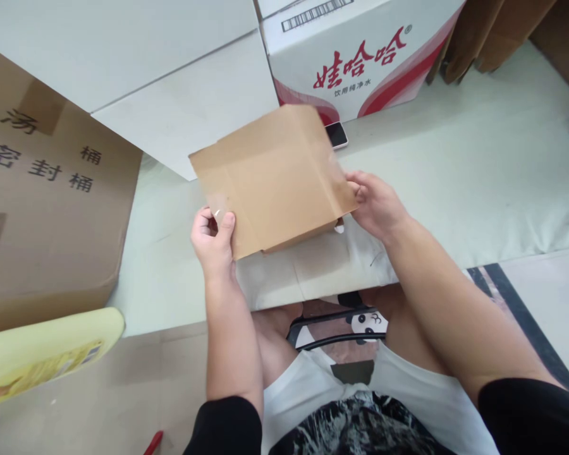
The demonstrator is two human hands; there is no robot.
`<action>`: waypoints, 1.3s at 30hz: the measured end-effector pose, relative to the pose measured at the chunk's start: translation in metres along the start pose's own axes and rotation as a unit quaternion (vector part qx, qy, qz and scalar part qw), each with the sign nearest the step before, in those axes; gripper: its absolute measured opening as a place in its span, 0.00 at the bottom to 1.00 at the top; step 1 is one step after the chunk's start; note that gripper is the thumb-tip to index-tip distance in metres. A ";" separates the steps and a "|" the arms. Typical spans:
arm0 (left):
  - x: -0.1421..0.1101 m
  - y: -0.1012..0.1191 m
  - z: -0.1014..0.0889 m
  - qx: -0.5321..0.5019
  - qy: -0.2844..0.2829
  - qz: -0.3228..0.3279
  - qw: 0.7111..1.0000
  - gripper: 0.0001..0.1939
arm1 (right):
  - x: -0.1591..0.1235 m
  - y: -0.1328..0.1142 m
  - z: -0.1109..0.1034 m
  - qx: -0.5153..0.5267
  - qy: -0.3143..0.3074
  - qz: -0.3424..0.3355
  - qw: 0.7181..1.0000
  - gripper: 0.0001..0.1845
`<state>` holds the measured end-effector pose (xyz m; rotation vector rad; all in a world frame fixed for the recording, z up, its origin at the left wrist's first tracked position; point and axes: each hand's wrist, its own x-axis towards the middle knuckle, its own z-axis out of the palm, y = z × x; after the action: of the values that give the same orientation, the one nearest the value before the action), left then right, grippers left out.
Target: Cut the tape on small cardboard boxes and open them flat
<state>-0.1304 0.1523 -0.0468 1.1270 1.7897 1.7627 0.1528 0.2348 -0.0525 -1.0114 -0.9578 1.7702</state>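
A creased piece of brown cardboard point(277, 180) is held tilted over the cloth-covered table. My left hand point(213, 237) grips its left edge, thumb on top and fingers curled behind. On the right, my right hand point(374, 202) pinches the near right corner, its fingers partly hidden. Shiny clear tape point(219, 203) shows at the left edge beside my thumb. Beneath the near edge a brown cardboard side point(301, 238) is visible; whether it belongs to the same piece or to a separate box, I cannot tell.
White cartons point(189, 95) and a white-and-red water carton point(360, 69) stand behind. A phone point(336, 135) lies before them. A large brown carton point(52, 189) is at left, above a yellow container point(52, 354). Folded cardboard point(493, 38) stands far right.
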 end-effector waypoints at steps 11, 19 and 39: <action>-0.003 0.006 0.004 -0.150 0.038 -0.081 0.985 0.23 | -0.012 0.003 0.002 -0.231 -0.114 -0.123 0.958 0.46; -0.013 0.000 0.010 -0.124 -0.048 -0.003 0.991 0.42 | -0.009 0.001 0.005 -0.294 0.018 -0.121 0.948 0.47; -0.010 0.010 0.005 -0.057 -0.012 0.018 0.998 0.29 | -0.009 0.004 0.007 -0.204 0.037 -0.061 0.976 0.23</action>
<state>-0.1179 0.1470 -0.0405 1.1361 1.6432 1.8386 0.1483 0.2240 -0.0515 -1.2337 -1.3396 1.4526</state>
